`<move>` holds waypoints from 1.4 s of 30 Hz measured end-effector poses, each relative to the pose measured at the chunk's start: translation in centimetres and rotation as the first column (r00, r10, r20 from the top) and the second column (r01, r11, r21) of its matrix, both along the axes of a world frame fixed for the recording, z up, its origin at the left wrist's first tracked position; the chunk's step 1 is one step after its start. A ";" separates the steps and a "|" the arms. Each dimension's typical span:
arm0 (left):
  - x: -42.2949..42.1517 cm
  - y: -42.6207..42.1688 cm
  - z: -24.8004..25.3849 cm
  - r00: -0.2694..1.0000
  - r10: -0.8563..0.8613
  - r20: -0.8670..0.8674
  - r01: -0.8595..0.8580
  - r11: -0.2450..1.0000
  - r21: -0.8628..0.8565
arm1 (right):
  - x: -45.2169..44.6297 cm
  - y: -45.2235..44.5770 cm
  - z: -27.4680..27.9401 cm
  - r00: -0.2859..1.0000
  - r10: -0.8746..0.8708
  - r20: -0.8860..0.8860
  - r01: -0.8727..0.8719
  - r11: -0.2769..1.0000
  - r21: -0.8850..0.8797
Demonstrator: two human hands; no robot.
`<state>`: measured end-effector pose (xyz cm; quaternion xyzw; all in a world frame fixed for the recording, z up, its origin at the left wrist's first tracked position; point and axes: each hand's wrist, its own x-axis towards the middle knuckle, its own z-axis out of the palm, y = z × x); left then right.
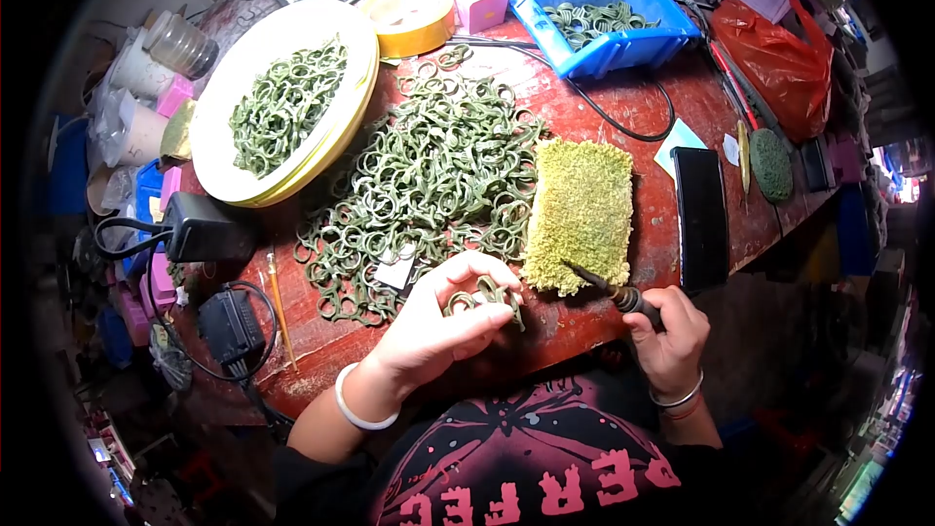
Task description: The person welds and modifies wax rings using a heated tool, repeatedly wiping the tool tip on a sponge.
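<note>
My left hand is closed around a few green rings, pinched between thumb and fingers near the table's front edge. In my right hand is a soldering iron with a dark handle and a dark pointed tip. Its tip lies over the lower part of a yellow-green sponge block; whether it touches cannot be made out. A large heap of green rings spreads beside the sponge, just beyond my left hand.
A pale round tray with more rings stands at the left. Behind are a tape roll and a blue bin holding rings. A phone lies right of the sponge; black adapters, cables and a brush lie left.
</note>
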<state>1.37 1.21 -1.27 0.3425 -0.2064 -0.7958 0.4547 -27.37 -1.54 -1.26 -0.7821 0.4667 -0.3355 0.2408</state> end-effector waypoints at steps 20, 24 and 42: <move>0.4 -0.6 0.2 0.987 0.114 -0.109 -0.116 0.993 -0.012 | -0.2 -0.5 0.0 0.985 -0.045 -0.164 0.034 0.997 -0.070; 0.8 -1.1 0.7 0.957 0.259 -0.129 -0.266 0.963 -0.044 | 0.3 0.0 -0.5 1.000 -0.023 0.005 0.022 0.996 0.088; 1.4 -0.9 2.2 0.601 0.195 0.775 0.441 0.727 -0.526 | 0.8 0.0 -1.3 0.999 -0.040 0.005 0.040 0.999 -0.001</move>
